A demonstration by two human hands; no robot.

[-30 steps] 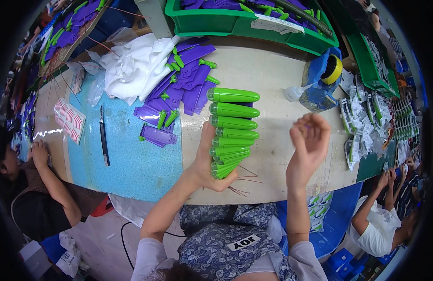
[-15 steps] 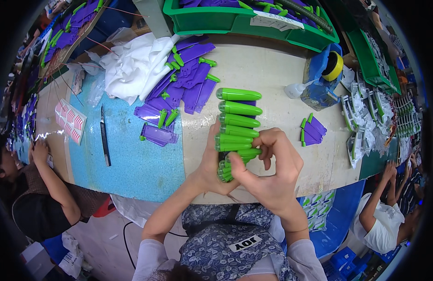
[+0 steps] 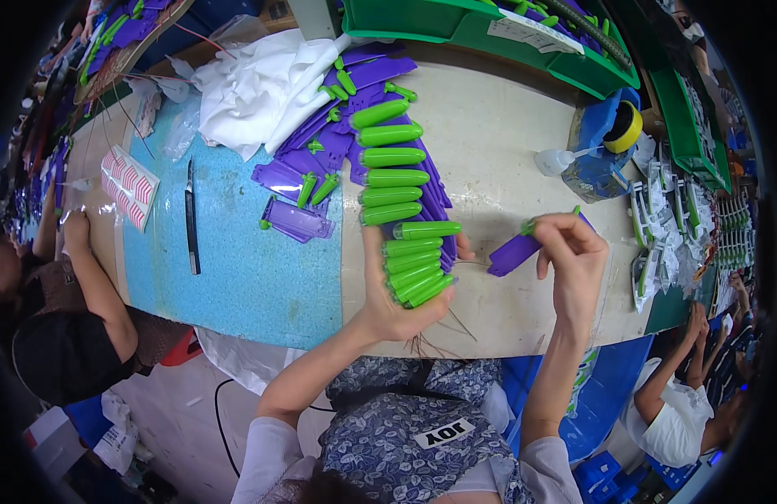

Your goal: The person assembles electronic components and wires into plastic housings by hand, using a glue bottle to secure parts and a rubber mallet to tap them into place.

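Pale worktop (image 3: 481,143) beside a blue mat (image 3: 254,281) fills a busy workshop, a fan of green-and-purple pieces (image 3: 394,177) spread just right of the mat. Managing so long a spread likely calls for firm pressure at the near end, without squeezing layers askew. Right of the mat, the left hand (image 3: 394,315) is closed around that end; farther right, the right hand (image 3: 576,252) pinches a small purple bunch (image 3: 514,254), its count unclear.

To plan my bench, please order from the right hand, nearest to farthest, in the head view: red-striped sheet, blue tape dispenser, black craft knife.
1. Blue tape dispenser: beyond the right hand.
2. Black craft knife: left, on blue mat.
3. Red-striped sheet: farther left.
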